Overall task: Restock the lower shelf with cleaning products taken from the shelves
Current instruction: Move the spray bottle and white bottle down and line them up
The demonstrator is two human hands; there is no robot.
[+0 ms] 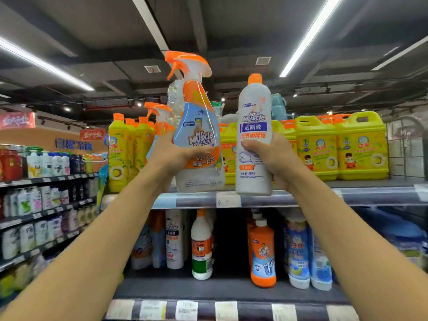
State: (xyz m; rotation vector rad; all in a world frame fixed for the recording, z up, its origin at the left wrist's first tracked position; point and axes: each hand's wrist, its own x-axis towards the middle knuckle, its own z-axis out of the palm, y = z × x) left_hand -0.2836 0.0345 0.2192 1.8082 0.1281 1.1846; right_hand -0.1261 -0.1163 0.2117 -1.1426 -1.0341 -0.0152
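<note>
My left hand (172, 156) grasps the Mr Muscle spray bottle (196, 126) and my right hand (273, 156) grasps the white toilet cleaner bottle (253, 135). Both are upright in front of the upper shelf edge (301, 199), caps up, long axes vertical. The gap on the lower shelf (229, 288) lies directly below the bottles, between the white bleach bottle (202, 246) and the orange drain cleaner bottle (263, 253); I judge the right hand is nearer to it.

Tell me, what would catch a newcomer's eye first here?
Two hands raised mid-frame: the left hand grips an orange-triggered spray bottle, the right hand a white bottle with an orange cap. Behind them, bright yellow jugs line the upper shelf.
</note>
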